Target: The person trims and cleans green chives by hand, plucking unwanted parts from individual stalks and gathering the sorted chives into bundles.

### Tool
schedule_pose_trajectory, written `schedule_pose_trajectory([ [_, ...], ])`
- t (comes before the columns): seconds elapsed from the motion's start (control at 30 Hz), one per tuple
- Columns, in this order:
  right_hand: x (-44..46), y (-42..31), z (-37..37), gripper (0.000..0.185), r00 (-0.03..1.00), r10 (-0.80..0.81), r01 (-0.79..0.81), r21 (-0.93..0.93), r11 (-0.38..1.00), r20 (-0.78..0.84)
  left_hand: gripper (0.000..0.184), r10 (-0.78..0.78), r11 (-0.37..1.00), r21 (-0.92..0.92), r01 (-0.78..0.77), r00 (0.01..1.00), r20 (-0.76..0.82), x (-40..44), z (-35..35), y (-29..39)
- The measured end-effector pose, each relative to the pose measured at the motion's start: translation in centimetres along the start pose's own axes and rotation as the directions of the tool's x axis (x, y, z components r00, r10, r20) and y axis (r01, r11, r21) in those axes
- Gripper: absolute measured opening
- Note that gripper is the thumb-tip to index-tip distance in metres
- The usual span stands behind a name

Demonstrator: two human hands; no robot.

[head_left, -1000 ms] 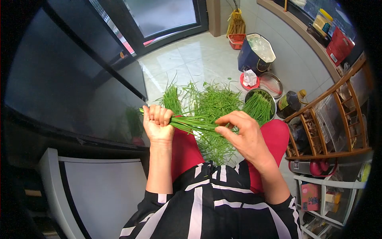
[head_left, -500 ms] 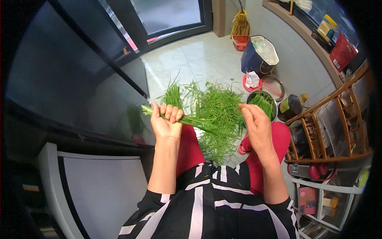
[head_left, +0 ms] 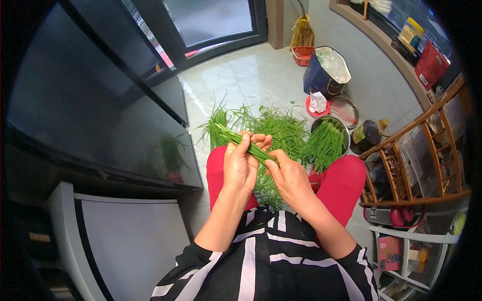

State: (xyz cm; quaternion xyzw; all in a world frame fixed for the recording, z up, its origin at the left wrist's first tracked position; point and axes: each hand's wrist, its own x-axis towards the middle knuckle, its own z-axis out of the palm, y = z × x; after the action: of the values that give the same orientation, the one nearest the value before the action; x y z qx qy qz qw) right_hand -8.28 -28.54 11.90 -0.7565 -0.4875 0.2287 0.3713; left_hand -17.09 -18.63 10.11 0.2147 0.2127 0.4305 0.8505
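Observation:
A bunch of long green stalks [head_left: 232,136] lies slantwise across my left hand [head_left: 242,163], whose thumb presses on it. My right hand [head_left: 289,179] pinches the lower right part of the same bunch, its thumb and fingers round the stalks. Beneath and beyond my hands, a loose heap of green stalks [head_left: 282,131] spreads over the floor. A smaller bundle [head_left: 217,120] stands at the heap's left. To the right, more stalks [head_left: 326,144] hang over the rim of a round metal bowl [head_left: 346,131].
A dark bottle [head_left: 365,137] stands right of the bowl, near a wooden rack [head_left: 396,165]. Behind are a red dish [head_left: 310,110] with crumpled paper, a metal lid [head_left: 355,111], a dark blue bag [head_left: 316,75] and a red basket [head_left: 303,56]. A dark glossy cabinet [head_left: 90,115] flanks the left.
My left hand has moved right and turned, and the bunch now tilts down to the right. My right hand has come in from the right and closed on the bunch.

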Motion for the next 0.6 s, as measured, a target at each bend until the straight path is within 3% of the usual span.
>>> schedule_pose_trajectory([
  [0.07,0.1,1.9,0.8,0.023,0.996,-0.074,0.056,0.286,0.957,0.05,0.011,-0.01,0.998,0.054,0.01,1.0,-0.009,-0.1,0.1,0.1],
  [0.1,0.2,2.2,0.7,0.023,0.996,-0.073,0.056,0.284,0.957,0.048,0.015,-0.063,0.996,0.058,0.06,0.997,0.037,0.0,0.1,0.3],
  [0.17,0.5,2.6,0.6,0.023,0.957,0.084,-0.245,0.627,0.74,0.276,0.019,-0.113,0.992,0.063,0.108,0.99,0.082,-0.1,0.3,0.8],
  [0.2,0.6,2.5,0.3,0.023,0.957,0.084,-0.245,0.627,0.74,0.276,0.026,-0.158,0.985,0.092,0.147,0.979,0.128,-0.3,0.8,1.2],
  [0.27,0.5,2.1,-0.4,0.025,0.908,0.101,-0.389,0.729,0.564,0.407,0.041,-0.222,0.971,0.139,0.195,0.951,0.214,-0.4,1.0,1.6],
  [0.4,0.5,1.9,-0.6,0.029,0.886,0.076,-0.427,0.739,0.522,0.458,0.04,-0.3,0.953,0.117,0.279,0.926,0.229,0.0,-0.1,1.7],
  [0.47,0.5,2.0,-0.6,0.031,0.848,0.065,-0.481,0.714,0.509,0.525,0.036,-0.322,0.943,0.136,0.305,0.937,0.136,0.2,-0.9,1.9],
  [0.6,0.4,1.8,-2.2,0.032,0.833,0.041,-0.51,0.738,0.442,0.551,0.024,-0.245,0.966,0.103,0.238,0.968,0.062,0.6,-1.8,2.8],
])
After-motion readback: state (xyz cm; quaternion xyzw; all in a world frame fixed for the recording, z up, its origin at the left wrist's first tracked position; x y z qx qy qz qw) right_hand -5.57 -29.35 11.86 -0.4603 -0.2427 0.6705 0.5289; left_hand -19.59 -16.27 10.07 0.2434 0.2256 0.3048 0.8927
